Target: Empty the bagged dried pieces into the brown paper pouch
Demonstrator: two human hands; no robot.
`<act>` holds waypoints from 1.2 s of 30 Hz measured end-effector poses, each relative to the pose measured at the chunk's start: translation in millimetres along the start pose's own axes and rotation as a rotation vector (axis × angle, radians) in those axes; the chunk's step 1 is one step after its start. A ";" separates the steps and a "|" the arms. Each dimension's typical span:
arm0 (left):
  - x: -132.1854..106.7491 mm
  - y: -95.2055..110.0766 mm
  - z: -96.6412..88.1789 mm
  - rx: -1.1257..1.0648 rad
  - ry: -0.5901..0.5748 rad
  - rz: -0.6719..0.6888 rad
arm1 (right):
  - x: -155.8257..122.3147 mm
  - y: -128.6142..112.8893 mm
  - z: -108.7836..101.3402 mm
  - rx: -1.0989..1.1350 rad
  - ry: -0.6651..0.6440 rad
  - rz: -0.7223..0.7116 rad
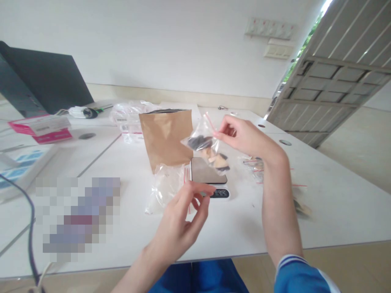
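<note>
Pinching a clear zip bag [201, 140] by its top, your right hand [246, 136] holds it above a digital scale [203, 171], with dark and tan pieces [210, 158] inside. Your left hand [180, 217] is curled near the scale; you cannot tell if it grips anything. A kraft paper bag [166, 138] stands behind, another clear bag [163, 189] lies beside.

Bright, even daylight throughout; it enters at upper right past the slatted door [332, 89], whose top corner is blown out to white. Shadows stay soft and faint, the clearest a grey patch on the bench [342, 211] beside the right arm [279, 211]. Wide-angle bowing bends lines toward the frame edges. A pixelated block [77, 217] obscures detail at lower left. No strong glare on the white wall [152, 44].
</note>
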State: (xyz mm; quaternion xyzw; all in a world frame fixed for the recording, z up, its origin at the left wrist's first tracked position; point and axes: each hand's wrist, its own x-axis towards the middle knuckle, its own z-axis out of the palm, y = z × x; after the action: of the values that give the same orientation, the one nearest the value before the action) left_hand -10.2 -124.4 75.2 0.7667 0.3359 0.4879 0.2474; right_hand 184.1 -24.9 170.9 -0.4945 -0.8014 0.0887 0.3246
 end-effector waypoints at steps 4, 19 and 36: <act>6.8 7.3 1.2 -0.062 0.089 -0.041 | -8.3 -42.2 23.6 0.327 -0.256 -0.145; 4.5 -3.2 -27.8 -0.176 0.221 -0.352 | -9.9 -64.2 62.9 0.507 -0.390 -0.061; 25.4 -17.9 -36.3 -0.509 0.220 -0.442 | -2.2 -53.6 73.5 0.744 -0.760 -0.139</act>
State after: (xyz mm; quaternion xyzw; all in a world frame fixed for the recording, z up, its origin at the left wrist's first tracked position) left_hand -40.7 -91.8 91.9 0.5322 0.3861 0.5702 0.4926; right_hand 100.7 -40.1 137.8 -0.2250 -0.8078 0.5176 0.1699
